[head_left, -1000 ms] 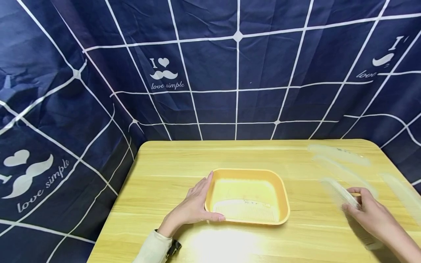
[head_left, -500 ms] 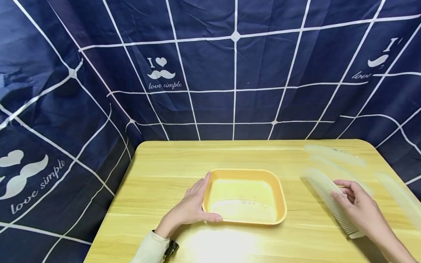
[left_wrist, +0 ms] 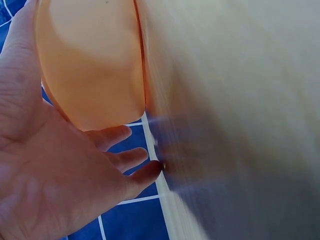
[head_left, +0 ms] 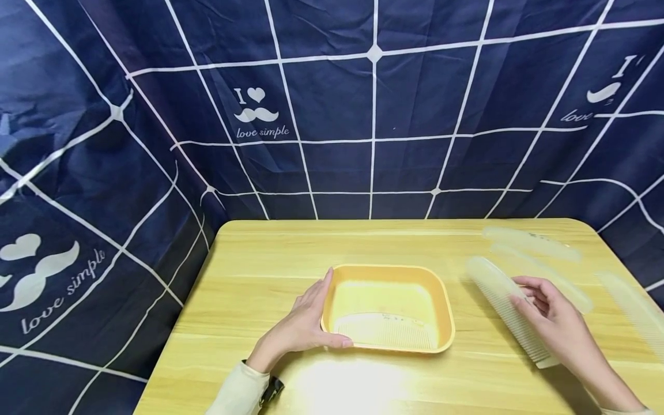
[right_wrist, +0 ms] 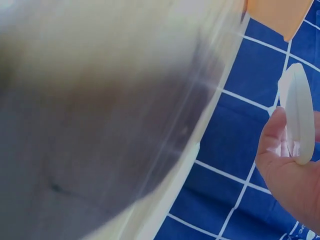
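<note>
A translucent pale comb is pinched between thumb and fingers of my right hand, held just above the table, teeth facing left and down. The right wrist view shows the same comb nearly edge-on in the right hand. My left hand lies around the left end of a yellow-orange plastic tray, fingers straight along its side and thumb on the near rim. In the left wrist view, the left hand touches the tray's outer wall. Another comb lies inside the tray.
Several more translucent combs lie to the right: one comb near the back, another comb partly behind the right hand, and a third comb at the right edge. The wooden table meets dark blue gridded cloth behind.
My right hand has lifted the comb and carried it leftward and slightly away, turning its toothed face into view. The left hand and the tray have stayed in place.
</note>
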`<state>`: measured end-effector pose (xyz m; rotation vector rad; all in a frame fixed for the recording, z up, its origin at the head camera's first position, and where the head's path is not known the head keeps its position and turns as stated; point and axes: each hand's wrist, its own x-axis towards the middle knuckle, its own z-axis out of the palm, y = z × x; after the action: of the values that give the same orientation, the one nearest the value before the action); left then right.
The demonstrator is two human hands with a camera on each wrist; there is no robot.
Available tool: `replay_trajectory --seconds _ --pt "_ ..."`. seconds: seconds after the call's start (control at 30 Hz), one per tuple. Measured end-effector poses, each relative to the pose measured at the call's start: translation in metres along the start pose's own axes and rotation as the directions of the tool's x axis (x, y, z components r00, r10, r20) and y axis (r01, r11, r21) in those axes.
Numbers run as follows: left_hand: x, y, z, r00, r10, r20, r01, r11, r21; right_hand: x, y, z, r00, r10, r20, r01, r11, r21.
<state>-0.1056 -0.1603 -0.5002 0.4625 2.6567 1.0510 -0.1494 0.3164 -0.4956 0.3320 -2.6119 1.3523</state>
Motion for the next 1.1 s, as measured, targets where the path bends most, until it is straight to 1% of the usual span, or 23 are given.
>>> replay_trajectory --seconds 0.23,0.4,0.53,0.73,0.8,0.9,1.1 --pt "0.001 0.000 0.000 1.000 0.004 0.000 -0.004 1.000 -0.006 0.003 -0.007 0.004 1.000 0.009 0.012 -0.010 0.996 0.088" --pt "0.002 0.000 0.001 1.000 0.013 -0.002 -0.013 1.000 -0.008 0.005 -0.013 0.008 0.999 -0.012 0.043 0.006 0.992 0.126" --pt "0.002 0.000 0.000 1.000 0.017 -0.005 -0.017 1.000 -0.009 0.008 -0.019 0.013 0.998 -0.028 0.056 0.020 0.991 0.135" --pt "0.001 0.001 0.000 1.000 0.012 -0.004 -0.012 1.000 -0.020 0.012 -0.030 0.020 0.995 -0.043 0.085 0.033 0.992 0.120" --pt "0.001 0.001 0.000 1.000 0.008 -0.006 -0.008 1.000 -0.021 0.014 -0.034 0.023 0.995 -0.033 0.090 0.022 0.993 0.116" --pt "0.001 0.000 0.001 1.000 0.006 -0.007 -0.006 1.000 -0.019 0.015 -0.040 0.029 0.995 -0.036 0.094 0.026 0.994 0.105" --pt "0.002 0.000 0.000 1.000 0.005 -0.003 -0.005 1.000 -0.013 0.020 -0.052 0.040 0.991 -0.055 0.121 0.041 0.992 0.119"
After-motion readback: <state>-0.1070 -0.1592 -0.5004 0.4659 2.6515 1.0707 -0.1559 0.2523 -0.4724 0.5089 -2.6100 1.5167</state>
